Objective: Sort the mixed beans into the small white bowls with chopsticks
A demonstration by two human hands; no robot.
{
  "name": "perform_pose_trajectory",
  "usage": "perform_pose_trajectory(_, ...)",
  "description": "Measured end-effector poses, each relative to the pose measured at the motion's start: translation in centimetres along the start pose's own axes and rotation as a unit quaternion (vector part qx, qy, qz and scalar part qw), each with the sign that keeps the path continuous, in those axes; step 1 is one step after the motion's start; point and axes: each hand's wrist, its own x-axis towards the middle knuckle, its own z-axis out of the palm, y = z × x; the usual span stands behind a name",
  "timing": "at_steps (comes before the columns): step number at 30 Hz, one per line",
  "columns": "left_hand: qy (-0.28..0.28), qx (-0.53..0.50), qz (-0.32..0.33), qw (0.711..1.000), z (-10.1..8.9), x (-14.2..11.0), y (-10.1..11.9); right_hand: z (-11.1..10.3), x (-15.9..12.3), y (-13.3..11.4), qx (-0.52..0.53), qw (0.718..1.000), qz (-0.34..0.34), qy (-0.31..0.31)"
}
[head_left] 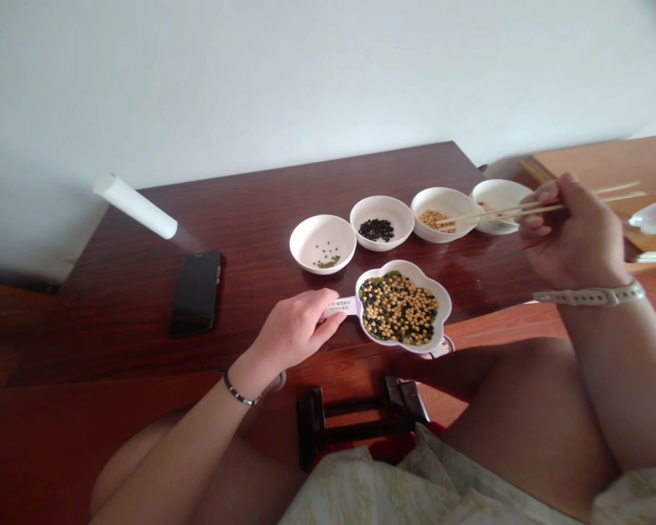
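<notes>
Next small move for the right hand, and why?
Probably have the right hand part the chopsticks: their tips are at the bowl of yellow beans, though whether they pinch one is too small to tell. The left hand holds the flower-shaped dish of mixed beans, yellow among black.

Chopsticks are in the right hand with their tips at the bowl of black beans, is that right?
The bowl is wrong: the head view shows the chopsticks in the right hand with their tips at the bowl of yellow beans.
</notes>
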Motion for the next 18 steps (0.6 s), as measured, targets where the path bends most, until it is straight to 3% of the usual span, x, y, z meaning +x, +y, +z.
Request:
perform_pose_trajectory(6, -0.005, 0.003, -0.003, 1.0, 0.0, 0.0, 0.0, 1.5, -2.3, 0.8, -0.125, 0.973, 0.092, -0.17)
perform_pose_trajectory(14, -0.004, 0.007, 0.001, 1.0, 0.0, 0.0, 0.0, 1.9, -3.7, 1.2, -0.237, 0.934, 0.099, -0.246)
perform_pose_trajectory(18, -0.006, 0.007, 0.003, 1.0, 0.0, 0.0, -0.1, 2.1, -4.0, 1.4, -0.264, 0.93, 0.071, -0.247)
